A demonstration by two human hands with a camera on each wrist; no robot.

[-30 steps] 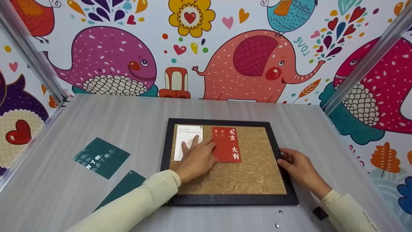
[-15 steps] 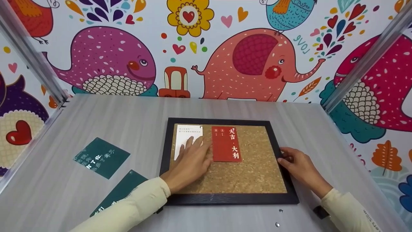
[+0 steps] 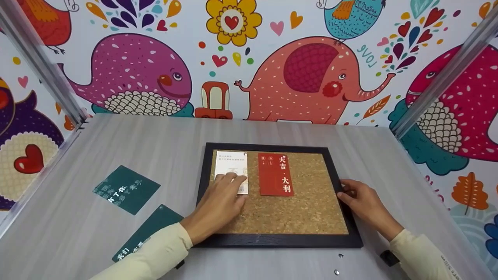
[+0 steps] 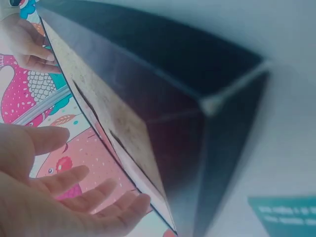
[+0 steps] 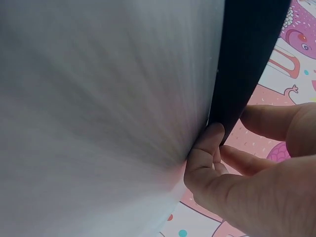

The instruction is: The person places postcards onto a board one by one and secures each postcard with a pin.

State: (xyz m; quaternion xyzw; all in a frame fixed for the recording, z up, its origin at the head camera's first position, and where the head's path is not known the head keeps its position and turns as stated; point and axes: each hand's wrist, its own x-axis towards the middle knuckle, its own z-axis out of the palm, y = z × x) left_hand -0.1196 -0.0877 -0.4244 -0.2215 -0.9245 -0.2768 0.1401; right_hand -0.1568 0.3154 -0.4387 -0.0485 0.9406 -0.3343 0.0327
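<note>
A cork board with a black frame lies flat on the table. Pinned at its upper left is a white card, and beside that a red card with white characters. My left hand hovers over the board's left side, fingers loosely bent and holding nothing; it covers the white card's lower left part. In the left wrist view, that hand is spread apart from the frame. My right hand grips the frame's right edge; the right wrist view shows thumb and fingers on either side of it.
Two dark green cards lie left of the board, one green card whole in view, the other green card partly under the left sleeve. Near the front edge are two small metal pins. A patterned wall closes the back.
My left hand has drawn back toward the lower left, off the cards, uncovering more of the white card. My right hand has stayed at the frame's right edge.
</note>
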